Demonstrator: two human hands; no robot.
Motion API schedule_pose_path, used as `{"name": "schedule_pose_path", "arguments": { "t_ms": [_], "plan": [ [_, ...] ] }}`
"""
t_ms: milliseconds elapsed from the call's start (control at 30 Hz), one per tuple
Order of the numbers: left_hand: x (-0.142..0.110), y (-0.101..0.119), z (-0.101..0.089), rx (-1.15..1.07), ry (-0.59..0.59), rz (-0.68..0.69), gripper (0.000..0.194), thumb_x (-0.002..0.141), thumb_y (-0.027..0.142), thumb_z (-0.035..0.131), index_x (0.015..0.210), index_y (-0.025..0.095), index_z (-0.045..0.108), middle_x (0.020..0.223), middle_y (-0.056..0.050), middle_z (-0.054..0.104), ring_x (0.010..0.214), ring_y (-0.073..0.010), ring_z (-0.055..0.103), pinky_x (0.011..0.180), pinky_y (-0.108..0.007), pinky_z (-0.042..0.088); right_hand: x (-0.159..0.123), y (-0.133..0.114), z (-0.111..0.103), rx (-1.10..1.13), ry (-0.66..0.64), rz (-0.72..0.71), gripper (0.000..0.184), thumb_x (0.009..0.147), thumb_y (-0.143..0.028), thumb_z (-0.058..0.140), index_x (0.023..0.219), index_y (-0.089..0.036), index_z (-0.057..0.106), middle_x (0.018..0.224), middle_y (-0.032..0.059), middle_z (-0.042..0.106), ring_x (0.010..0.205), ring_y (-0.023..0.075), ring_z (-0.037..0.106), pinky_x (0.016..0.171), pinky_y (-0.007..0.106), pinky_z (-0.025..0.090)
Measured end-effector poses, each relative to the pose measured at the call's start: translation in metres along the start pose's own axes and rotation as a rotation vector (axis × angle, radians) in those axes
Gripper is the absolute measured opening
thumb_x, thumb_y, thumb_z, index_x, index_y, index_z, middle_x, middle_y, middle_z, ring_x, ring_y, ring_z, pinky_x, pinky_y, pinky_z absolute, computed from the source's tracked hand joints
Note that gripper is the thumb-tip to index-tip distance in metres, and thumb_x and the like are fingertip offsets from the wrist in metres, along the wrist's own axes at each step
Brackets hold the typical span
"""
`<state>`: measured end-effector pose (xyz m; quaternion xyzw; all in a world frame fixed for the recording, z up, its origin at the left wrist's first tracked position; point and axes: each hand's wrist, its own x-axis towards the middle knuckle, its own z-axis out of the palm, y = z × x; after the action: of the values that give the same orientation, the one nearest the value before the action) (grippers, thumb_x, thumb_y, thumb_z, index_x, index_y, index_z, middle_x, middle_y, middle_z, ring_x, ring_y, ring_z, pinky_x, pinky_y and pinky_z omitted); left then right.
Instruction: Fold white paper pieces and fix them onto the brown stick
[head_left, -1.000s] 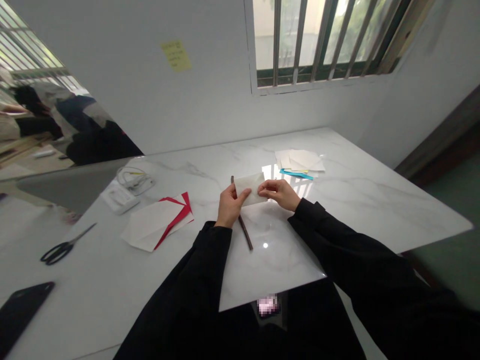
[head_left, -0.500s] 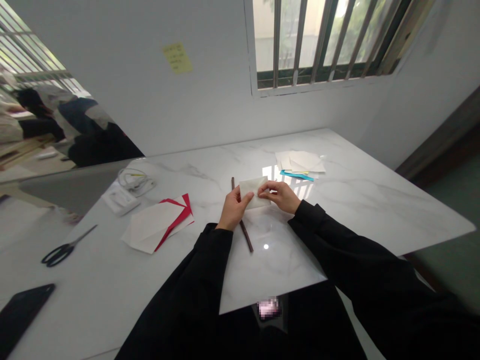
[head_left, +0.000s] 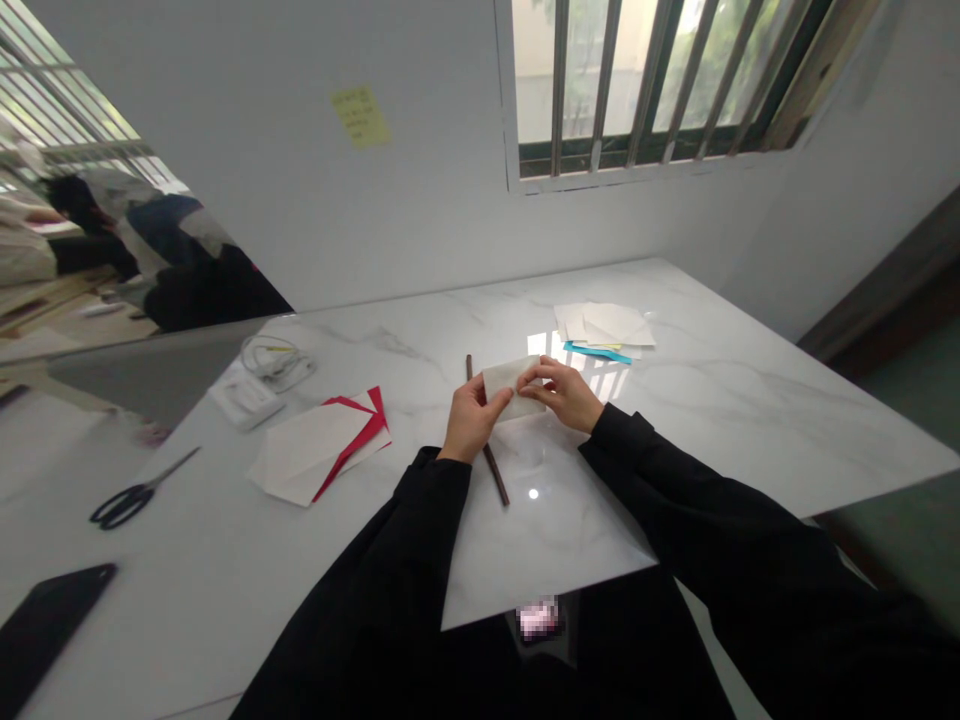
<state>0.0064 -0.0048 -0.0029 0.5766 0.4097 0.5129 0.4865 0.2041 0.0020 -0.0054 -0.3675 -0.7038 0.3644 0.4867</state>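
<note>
A small folded rectangle of cream paper (head_left: 516,386), creased and tilted slightly, sits just beyond and partly over a thin dark brown stick (head_left: 495,478) lying slantwise

A white marble-patterned table top (head_left: 757,420) carries everything here. Near its far edge lies a loose pile of cream paper sheets (head_left: 604,325), with a teal paper strip (head_left: 596,352) tucked under its near side. A thin dark brown stick (head_left: 489,460) lies mid-table, pointing toward the near edge. Left of it sits a folded white sheet with red paper (head_left: 351,438) showing along one side. Toward the left edge are a coiled white cable (head_left: 275,362) and a flat white plastic packet (head_left: 245,398) (contents hard to make out). Black-handled scissors (head_left: 124,505) and a black smartphone (head_left: 45,640) lie nearer the near-left corner.
</note>
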Motion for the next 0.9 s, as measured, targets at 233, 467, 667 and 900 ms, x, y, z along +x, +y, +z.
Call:
{"name": "schedule_pose_path", "arguments": {
  "t_ms": [233, 467, 667, 900],
  "plan": [
    [-0.0019, 0.0048, 0.0023, 0.004, -0.006, 0.01, 0.051, 0.076, 0.049, 0.089, 0.111, 0.014, 0.077, 0.104, -0.011, 0.082, 0.095, -0.0276, 0.077, 0.089, -0.04, 0.062, -0.0009, -0.0031, -0.0006, -0.053, 0.014, -0.004, 0.014, 0.092, -0.037, 0.077, 0.092, -0.023, 0.08, 0.091, 0.0033, 0.057, 0.084, 0.0177, 0.06, 0.071, 0.03, 0.051],
    [-0.0028, 0.0053, 0.0032, -0.002, 0.001, 0.014, 0.053, 0.076, 0.05, 0.089, 0.112, 0.014, 0.077, 0.101, -0.01, 0.081, 0.096, -0.0282, 0.077, 0.09, -0.041, 0.062, -0.0017, -0.0059, -0.0001, -0.072, 0.024, 0.001, 0.015, 0.093, -0.036, 0.077, 0.092, -0.022, 0.08, 0.092, 0.0041, 0.06, 0.085, 0.0181, 0.061, 0.071, 0.031, 0.053],
    [-0.003, 0.0057, 0.0035, 0.001, 0.009, 0.012, 0.052, 0.076, 0.049, 0.088, 0.112, 0.014, 0.077, 0.101, -0.01, 0.081, 0.094, -0.0277, 0.077, 0.088, -0.04, 0.062, -0.0016, -0.0069, 0.0003, -0.054, 0.041, 0.005, 0.013, 0.092, -0.035, 0.077, 0.09, -0.022, 0.08, 0.091, 0.0038, 0.059, 0.083, 0.0174, 0.061, 0.069, 0.029, 0.053],
    [-0.0037, 0.0075, 0.0041, -0.009, 0.007, 0.018, 0.052, 0.076, 0.05, 0.087, 0.112, 0.014, 0.076, 0.104, -0.011, 0.081, 0.097, -0.0279, 0.077, 0.09, -0.041, 0.062, -0.0006, -0.0061, -0.0007, -0.012, 0.035, 0.015, 0.018, 0.09, -0.04, 0.078, 0.089, -0.023, 0.081, 0.095, 0.0047, 0.062, 0.087, 0.0183, 0.062, 0.069, 0.029, 0.053]
  ]
}}
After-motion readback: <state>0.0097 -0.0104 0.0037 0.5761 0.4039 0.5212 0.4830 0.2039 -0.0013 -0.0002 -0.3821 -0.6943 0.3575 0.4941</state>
